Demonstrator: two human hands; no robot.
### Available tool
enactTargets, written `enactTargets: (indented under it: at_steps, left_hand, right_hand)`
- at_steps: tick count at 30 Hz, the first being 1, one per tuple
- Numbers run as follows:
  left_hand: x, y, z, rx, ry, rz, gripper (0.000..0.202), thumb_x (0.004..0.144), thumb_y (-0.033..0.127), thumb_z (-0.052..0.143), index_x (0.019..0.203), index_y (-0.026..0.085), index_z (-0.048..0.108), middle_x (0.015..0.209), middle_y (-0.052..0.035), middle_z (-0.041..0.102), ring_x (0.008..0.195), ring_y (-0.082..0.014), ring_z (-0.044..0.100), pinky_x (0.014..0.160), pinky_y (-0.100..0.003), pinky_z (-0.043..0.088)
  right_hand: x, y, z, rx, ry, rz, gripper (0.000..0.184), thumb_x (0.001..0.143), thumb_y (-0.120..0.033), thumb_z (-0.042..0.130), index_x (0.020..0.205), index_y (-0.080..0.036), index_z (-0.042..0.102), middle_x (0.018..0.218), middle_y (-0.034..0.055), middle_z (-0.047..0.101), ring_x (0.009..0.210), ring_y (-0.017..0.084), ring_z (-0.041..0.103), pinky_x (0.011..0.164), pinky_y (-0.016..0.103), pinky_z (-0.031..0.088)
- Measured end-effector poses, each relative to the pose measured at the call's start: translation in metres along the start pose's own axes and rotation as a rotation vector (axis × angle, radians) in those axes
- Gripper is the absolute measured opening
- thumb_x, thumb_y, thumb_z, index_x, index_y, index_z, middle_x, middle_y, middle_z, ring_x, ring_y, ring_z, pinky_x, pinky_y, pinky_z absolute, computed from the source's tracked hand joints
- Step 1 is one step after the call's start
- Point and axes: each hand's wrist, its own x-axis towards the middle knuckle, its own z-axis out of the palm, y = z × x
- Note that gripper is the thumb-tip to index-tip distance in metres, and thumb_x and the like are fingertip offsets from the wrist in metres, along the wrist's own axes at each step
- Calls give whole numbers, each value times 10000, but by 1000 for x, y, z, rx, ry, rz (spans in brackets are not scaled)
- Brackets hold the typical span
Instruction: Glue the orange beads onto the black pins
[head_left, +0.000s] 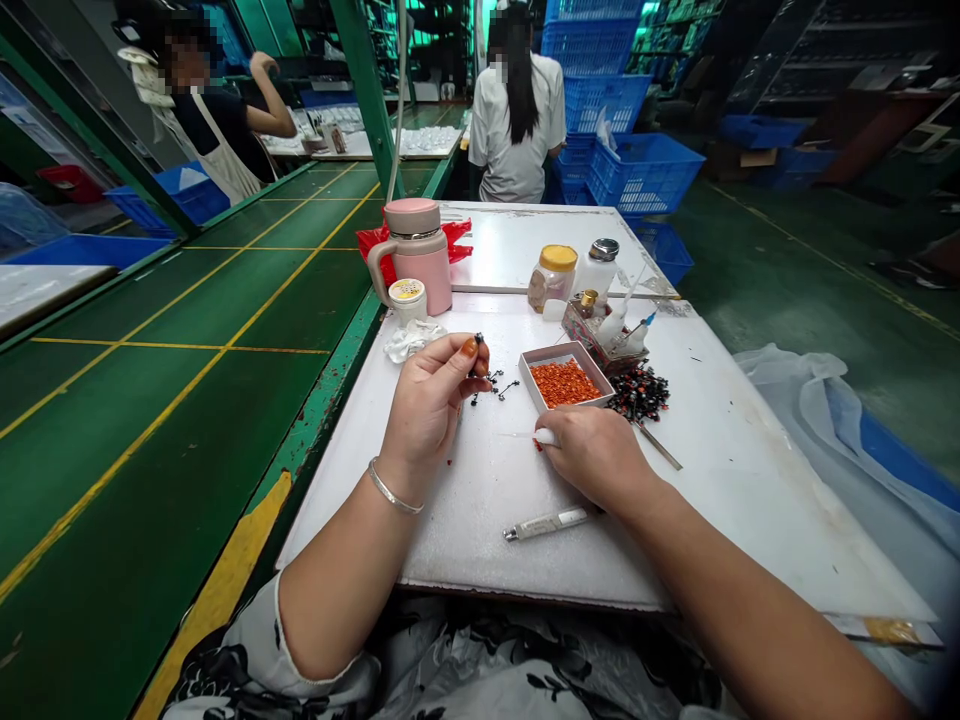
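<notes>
My left hand is closed in a pinch on a small black piece, raised above the white table. Just past those fingertips, several small black pieces lie scattered. My right hand grips a small white bottle with a thin needle tip; the tip points left, and most of the bottle is hidden in the palm. Directly beyond this hand sits a shallow box of orange stones. Beside it is a heap of black and orange pieces.
A pen-like tube and a thin metal tool lie near my right hand. Farther back stand a pink mug, jars and a holder with bottles. A green conveyor runs left; two people work beyond.
</notes>
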Motion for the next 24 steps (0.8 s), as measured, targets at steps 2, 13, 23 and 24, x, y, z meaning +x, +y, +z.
enactTargets:
  at_steps: [2,13,23,24]
  left_hand:
    - [0,0,0,-3,2,0,93,811,256,711,784,168,697,764,-5,584,690,-84,555,621,-170,521]
    - [1,1,0,-1,12,-8,107,796,270,730,777,170,701,749,-2,582,679,-84,553,613,-171,519]
    - [0,0,1,22,16,-15,136,784,287,742,766,163,689,736,2,577,670,-83,547,609,-170,510]
    - [0,0,1,24,17,-15,141,782,292,744,765,164,688,734,3,577,668,-83,547,608,-171,510]
  right_hand:
    - [0,1,-2,-5,-11,3,217,826,-217,525,904,-233,727,913,41,749,844,219,680,598,293,337]
    - [2,21,-9,69,-53,73,316,805,-224,538,1022,-285,759,933,43,774,902,239,697,652,293,399]
    - [1,5,-4,-2,-8,-24,247,818,-175,533,915,-242,751,916,37,762,884,222,692,631,286,383]
    - [1,4,-3,-18,-10,-22,227,830,-182,533,899,-230,743,899,43,757,868,222,691,620,285,375]
